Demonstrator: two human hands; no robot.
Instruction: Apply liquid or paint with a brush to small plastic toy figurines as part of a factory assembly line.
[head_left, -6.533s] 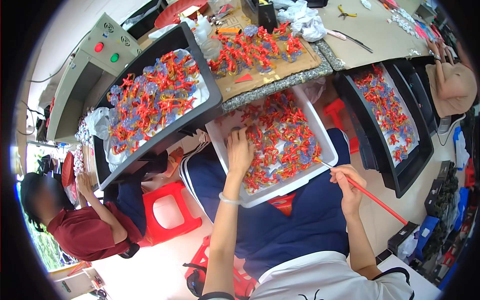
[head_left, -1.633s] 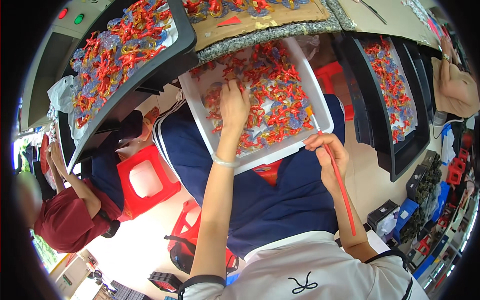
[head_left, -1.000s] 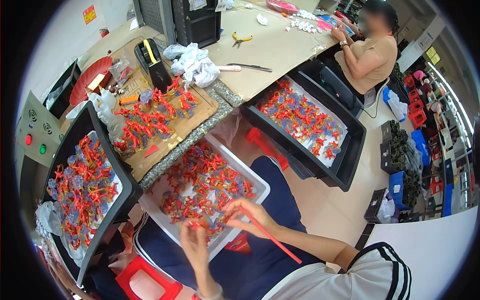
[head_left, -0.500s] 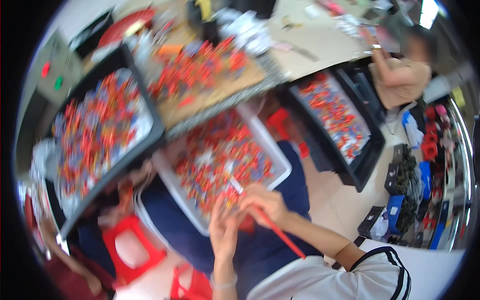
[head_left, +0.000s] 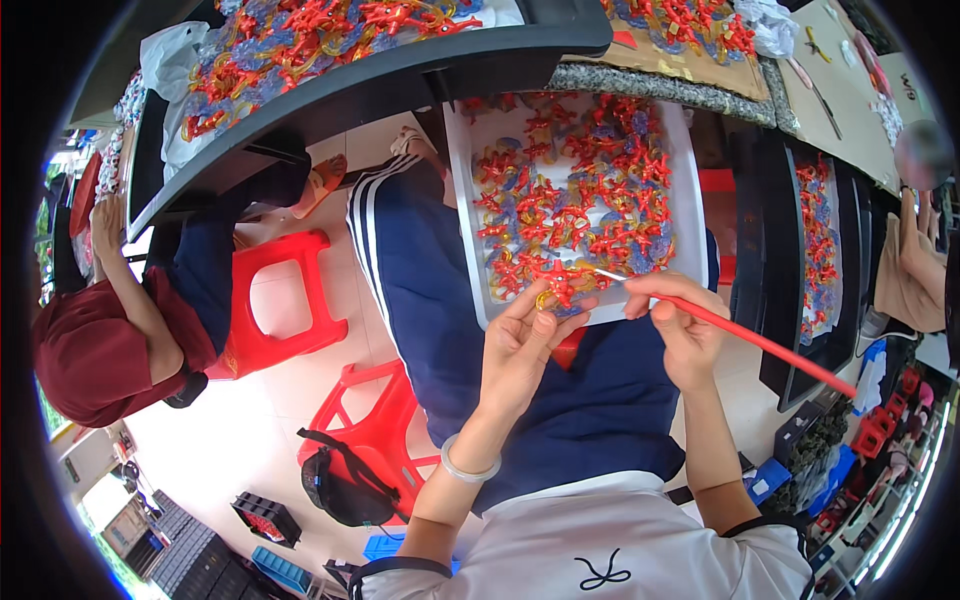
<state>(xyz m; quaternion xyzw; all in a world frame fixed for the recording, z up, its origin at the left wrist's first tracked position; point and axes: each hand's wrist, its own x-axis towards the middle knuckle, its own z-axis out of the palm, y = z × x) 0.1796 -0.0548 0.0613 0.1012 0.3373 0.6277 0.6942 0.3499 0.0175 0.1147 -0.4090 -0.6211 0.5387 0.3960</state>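
My left hand (head_left: 513,355) pinches a small red figurine (head_left: 562,283) with yellow and blue translucent parts, held over the near edge of a white tray (head_left: 690,190). With closed fingers, my right hand (head_left: 690,335) grips a thin paintbrush (head_left: 765,345) with a long red handle. Its pale tip points left and appears beside the figurine; whether it touches, I cannot tell. Inside the tray lie many similar red, yellow and bluish figurines (head_left: 620,180). The tray rests across my lap, against the table edge.
A large black tray (head_left: 400,85) of figurines juts out at upper left; another black tray (head_left: 850,240) stands at right. Red plastic stools (head_left: 290,345) are on the left, one holding a black bag (head_left: 345,480). A person in maroon (head_left: 120,330) sits at far left, another in beige (head_left: 905,270) at far right.
The view has swung and straightened, so the tray appears higher and more upright. My hands, close together before, are farther apart, and the brush lies at a flatter angle.
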